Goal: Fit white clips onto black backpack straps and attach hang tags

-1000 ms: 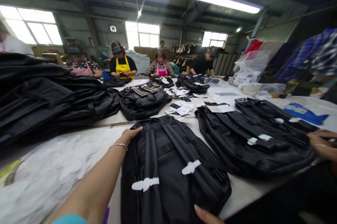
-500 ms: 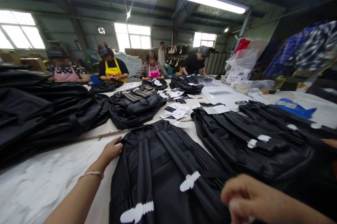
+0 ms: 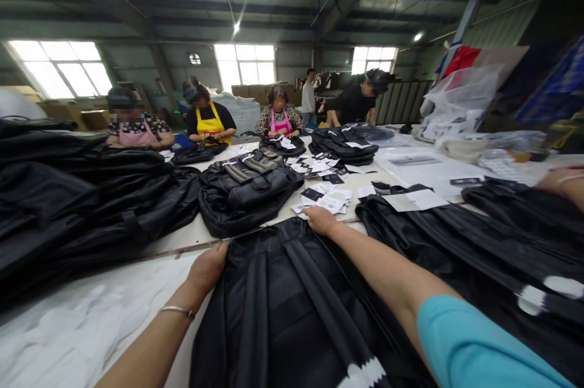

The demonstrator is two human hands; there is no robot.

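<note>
A black backpack point(image 3: 283, 309) lies in front of me, its two padded straps facing up. A white scalloped piece point(image 3: 365, 374) is wrapped round its right strap. At the backpack's far left corner, my left hand point(image 3: 208, 266) has its fingers closed on the edge, the fingertips partly hidden. My right hand point(image 3: 320, 221) is at the far right corner, fingers curled over the edge and partly out of sight. Just beyond it lies a loose heap of white and black paper tags point(image 3: 326, 198).
Stacked black bags point(image 3: 137, 205) stand at the left, another backpack point(image 3: 250, 190) ahead. More black backpacks point(image 3: 456, 248) lie at the right, where another person's hand point(image 3: 563, 181) reaches in. White sheets point(image 3: 68, 327) cover the near left. Several people work across the table.
My right hand has moved forward and left from the near right to the backpack's far right corner. My left hand stays at the left corner. The view has turned slightly left.
</note>
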